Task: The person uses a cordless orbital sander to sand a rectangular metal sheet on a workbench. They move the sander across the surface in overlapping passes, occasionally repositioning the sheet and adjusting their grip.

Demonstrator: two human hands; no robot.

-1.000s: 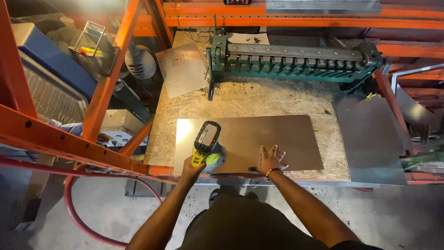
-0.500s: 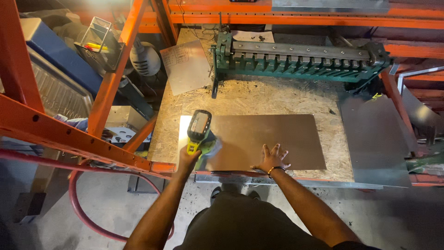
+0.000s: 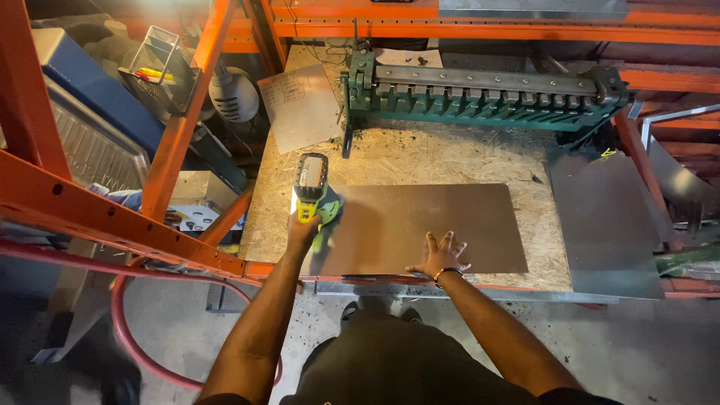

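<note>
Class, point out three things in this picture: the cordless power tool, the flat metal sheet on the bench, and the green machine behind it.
cordless power tool (image 3: 311, 180), head view, on its dark battery end.
flat metal sheet (image 3: 442, 214), head view, on its bare middle.
green machine (image 3: 480, 97), head view, on its long toothed body.

Power tool (image 3: 313, 193) (left hand (image 3: 302, 229)) on metal sheet (image 3: 427, 225)

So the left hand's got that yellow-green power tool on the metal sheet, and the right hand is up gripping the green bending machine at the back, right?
Not quite. In the head view the right hand lies flat, fingers spread, on the near edge of the metal sheet, well short of the green bending machine. The rest holds: the left hand grips the yellow-green power tool on the sheet.
</note>
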